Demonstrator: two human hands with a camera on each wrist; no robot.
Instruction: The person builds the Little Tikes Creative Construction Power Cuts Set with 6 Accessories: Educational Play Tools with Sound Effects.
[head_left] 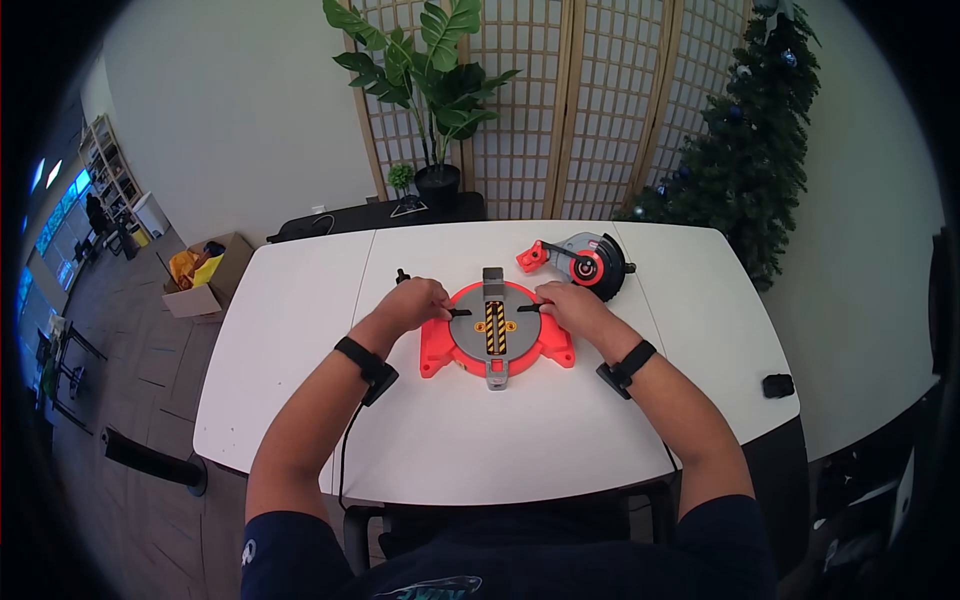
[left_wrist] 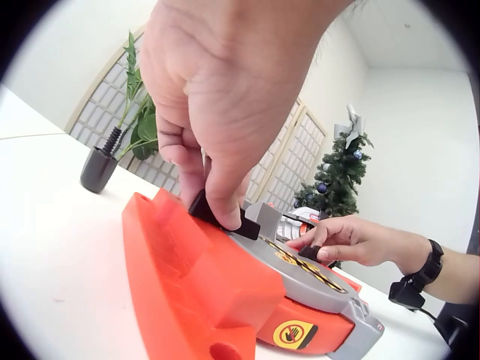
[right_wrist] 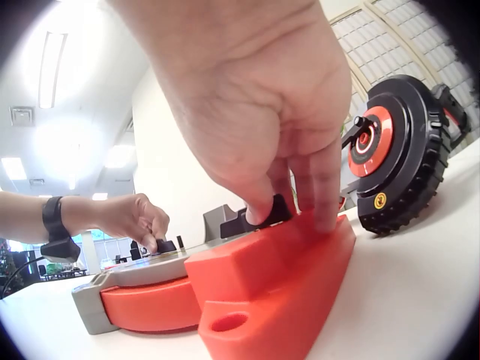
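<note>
A round orange base with a grey disc top (head_left: 470, 335) lies flat on the white table, a black-and-yellow striped strip down its middle. At its left side the left hand (head_left: 418, 303) pinches a black tab (left_wrist: 244, 224) between thumb and fingers. On the opposite side, the right hand (head_left: 575, 308) pinches a matching black tab (right_wrist: 238, 223). Orange feet (right_wrist: 255, 300) stick out on both sides under the hands. A yellow warning sticker (left_wrist: 294, 334) shows on the base's orange side wall.
Behind the right hand stands a wheel with black tread (head_left: 606, 268) and an orange bracket. A small black screw-like part (left_wrist: 99, 166) stands behind the left hand. A black object (head_left: 777, 386) lies at the table's right edge. A potted plant (head_left: 437, 183) is beyond the table.
</note>
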